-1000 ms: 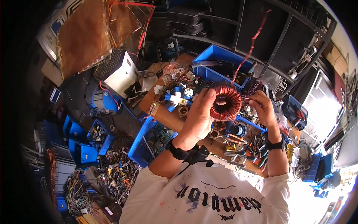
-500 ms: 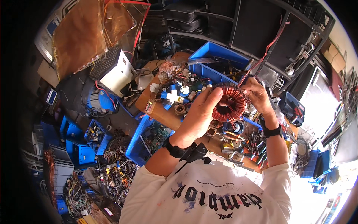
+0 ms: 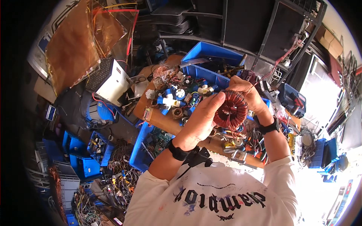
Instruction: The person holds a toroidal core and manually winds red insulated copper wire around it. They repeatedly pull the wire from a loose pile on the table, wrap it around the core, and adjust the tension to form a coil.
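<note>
A ring-shaped coil [image 3: 240, 109] wound with reddish copper wire is in my left hand [image 3: 203, 118], above the workbench. The left thumb presses on its face near the left rim, and the fingers go behind it, out of sight. At the coil's far right edge is my right hand [image 3: 252, 98], its fingers curled closed around a strand of copper wire [image 3: 277, 64]. From that hand the strand runs up and to the right in a long loose length. The fingertips are partly hidden behind the coil. Short wire ends hang at the coil's near side.
Beneath my hands the wooden bench [image 3: 169, 124] is crowded with connectors, small coils and hand tools. A blue bin [image 3: 207, 73] stands at its far side, another blue bin [image 3: 139, 150] at the near left. Tangled cables [image 3: 124, 177] lie at lower left; a white metal box [image 3: 111, 83] sits left.
My right hand has moved left and in against the coil's far edge, its fingers more curled. The wire strand has swung lower to the right. The whole view has shifted slightly.
</note>
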`<state>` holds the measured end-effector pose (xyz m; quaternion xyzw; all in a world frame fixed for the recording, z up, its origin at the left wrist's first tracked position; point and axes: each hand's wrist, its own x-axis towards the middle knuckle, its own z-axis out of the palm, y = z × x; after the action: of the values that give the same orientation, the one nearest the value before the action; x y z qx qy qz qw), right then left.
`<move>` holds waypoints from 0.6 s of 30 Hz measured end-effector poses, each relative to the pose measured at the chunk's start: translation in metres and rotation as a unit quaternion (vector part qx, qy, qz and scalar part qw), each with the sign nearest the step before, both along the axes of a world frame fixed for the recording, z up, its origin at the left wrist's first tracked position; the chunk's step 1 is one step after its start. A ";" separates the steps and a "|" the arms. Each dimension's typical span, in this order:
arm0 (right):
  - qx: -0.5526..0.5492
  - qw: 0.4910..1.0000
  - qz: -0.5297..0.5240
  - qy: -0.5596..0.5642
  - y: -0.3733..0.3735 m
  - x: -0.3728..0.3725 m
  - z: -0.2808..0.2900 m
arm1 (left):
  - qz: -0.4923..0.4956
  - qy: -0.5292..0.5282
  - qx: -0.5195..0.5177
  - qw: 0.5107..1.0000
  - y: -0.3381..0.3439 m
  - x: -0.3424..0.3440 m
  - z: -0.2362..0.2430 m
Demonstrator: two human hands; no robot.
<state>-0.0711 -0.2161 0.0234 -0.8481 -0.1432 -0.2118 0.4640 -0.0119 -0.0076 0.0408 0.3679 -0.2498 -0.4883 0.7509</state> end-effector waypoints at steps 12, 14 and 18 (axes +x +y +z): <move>-0.080 0.958 -0.256 -0.101 -0.006 -0.019 0.002 | 0.107 -0.142 0.012 0.984 -0.015 0.006 -0.004; 0.049 0.944 -0.315 -0.081 -0.003 -0.036 -0.003 | 0.165 -0.174 0.016 0.971 -0.018 0.012 -0.018; 0.020 0.944 -0.322 -0.076 0.054 -0.060 0.017 | 0.252 -0.249 0.031 0.935 -0.031 0.024 -0.037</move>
<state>-0.1311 -0.1621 0.0402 -0.8212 0.1066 -0.4160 0.3757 0.0125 -0.0388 0.0035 0.5513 -0.3124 -0.1834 0.7515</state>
